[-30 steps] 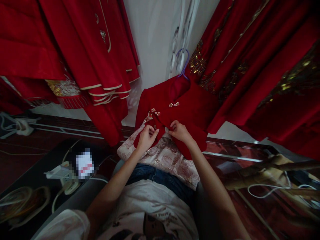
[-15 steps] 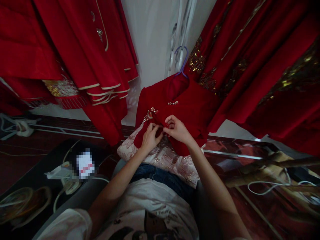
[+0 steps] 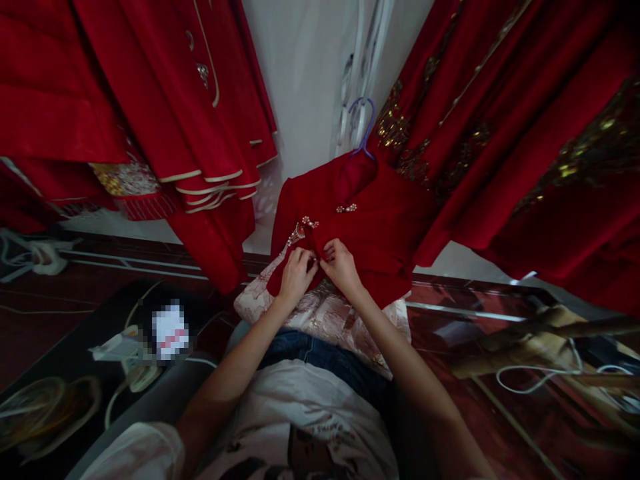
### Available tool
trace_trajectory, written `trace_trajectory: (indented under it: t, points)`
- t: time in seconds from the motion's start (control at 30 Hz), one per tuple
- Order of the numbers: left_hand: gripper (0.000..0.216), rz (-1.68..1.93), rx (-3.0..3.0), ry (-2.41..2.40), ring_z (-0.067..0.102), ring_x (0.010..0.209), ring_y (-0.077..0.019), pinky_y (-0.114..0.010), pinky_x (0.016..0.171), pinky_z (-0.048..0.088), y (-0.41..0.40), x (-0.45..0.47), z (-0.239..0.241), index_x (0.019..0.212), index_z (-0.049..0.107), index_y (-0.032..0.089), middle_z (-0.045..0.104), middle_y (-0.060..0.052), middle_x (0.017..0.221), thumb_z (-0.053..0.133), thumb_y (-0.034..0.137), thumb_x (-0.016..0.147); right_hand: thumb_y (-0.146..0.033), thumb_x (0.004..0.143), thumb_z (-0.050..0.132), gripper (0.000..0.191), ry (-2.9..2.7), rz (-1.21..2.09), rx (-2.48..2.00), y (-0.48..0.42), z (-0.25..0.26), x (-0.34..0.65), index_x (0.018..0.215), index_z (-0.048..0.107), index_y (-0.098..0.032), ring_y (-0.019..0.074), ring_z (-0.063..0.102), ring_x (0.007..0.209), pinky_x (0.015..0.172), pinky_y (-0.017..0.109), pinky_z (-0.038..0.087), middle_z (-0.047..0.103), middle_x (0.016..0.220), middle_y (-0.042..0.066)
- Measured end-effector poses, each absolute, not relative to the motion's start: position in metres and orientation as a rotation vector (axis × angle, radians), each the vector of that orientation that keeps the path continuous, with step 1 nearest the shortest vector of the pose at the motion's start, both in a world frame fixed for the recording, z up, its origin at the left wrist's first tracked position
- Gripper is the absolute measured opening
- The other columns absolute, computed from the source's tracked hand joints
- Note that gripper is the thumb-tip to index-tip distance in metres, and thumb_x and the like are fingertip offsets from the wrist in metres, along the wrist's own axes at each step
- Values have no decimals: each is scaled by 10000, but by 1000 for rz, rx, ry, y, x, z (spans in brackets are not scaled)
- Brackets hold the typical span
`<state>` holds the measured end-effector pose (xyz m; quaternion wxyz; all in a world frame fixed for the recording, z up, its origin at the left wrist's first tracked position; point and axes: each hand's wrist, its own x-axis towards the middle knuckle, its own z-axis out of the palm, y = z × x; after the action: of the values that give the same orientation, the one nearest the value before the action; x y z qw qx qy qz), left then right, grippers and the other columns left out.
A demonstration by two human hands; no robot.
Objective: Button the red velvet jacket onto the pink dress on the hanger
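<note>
A red garment [image 3: 385, 233] with jewelled clasps lies across my lap, its neck on a purple hanger [image 3: 367, 130]. Under it is a pale pink patterned cloth [image 3: 320, 313]. My left hand [image 3: 297, 272] is closed on the garment's front edge, just below a jewelled ornament [image 3: 299, 230]. Beside it, my right hand [image 3: 343, 268] pinches the same edge with curled fingers, the fingertips of both hands almost meeting. Whether a needle or thread is between them is too small to tell. A second jewelled clasp [image 3: 347, 209] sits near the neck opening.
Red garments with pale piping [image 3: 200, 133] hang at the left, and gold-embroidered red garments [image 3: 500, 147] at the right. On the dark surface at lower left are a power strip [image 3: 137, 363] and a clear container [image 3: 35, 407]. Wooden poles [image 3: 505, 350] and a white cable [image 3: 540, 387] lie right.
My right hand has shifted left and slightly down, closer to my left hand, its fingers now against the cloth. My left hand has barely moved and stays on the garment's edge.
</note>
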<state>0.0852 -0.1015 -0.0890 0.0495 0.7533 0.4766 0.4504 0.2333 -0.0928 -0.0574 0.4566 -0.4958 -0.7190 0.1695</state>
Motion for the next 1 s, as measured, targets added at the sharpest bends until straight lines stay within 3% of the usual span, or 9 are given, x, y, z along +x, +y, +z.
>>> trace_trajectory:
  t: [0.27,0.4,0.6,0.8,1.0]
  points:
    - [106,1548,1713,1292,653,759,-143,-289,728,554,-100,84,-94,907,603,188,666,-28,851,621,220,808,-100,695,629,285,-1702,764,-1186,-89,-57,233,967,571,-162,113,620,740,676,244,561,626,952,54]
    - [167,1522,1498,1213,670,739,-135,-277,709,565,-96,85,-95,889,639,166,695,-36,831,659,209,729,-155,770,617,165,-1722,701,-1206,-87,-60,232,934,606,-165,103,617,713,672,238,556,642,928,50]
    - [228,1531,1417,1130,683,749,-155,-317,754,573,-93,84,-97,870,679,144,728,-68,855,716,287,696,-113,785,594,153,-1735,569,-1223,-91,-60,229,924,632,-166,105,626,699,697,244,557,631,920,48]
    - [208,1517,1448,1164,701,786,-175,-352,808,572,-92,80,-97,882,705,139,744,-80,888,699,249,706,-132,802,619,141,-1727,560,-1211,-95,-57,227,934,659,-162,109,643,699,690,240,557,636,921,53]
    - [157,1464,1582,1206,695,764,-165,-314,732,584,-95,75,-89,881,706,163,736,-53,853,674,210,735,-143,808,622,128,-1734,528,-1225,-94,-57,228,924,671,-168,127,655,740,725,258,555,653,925,55]
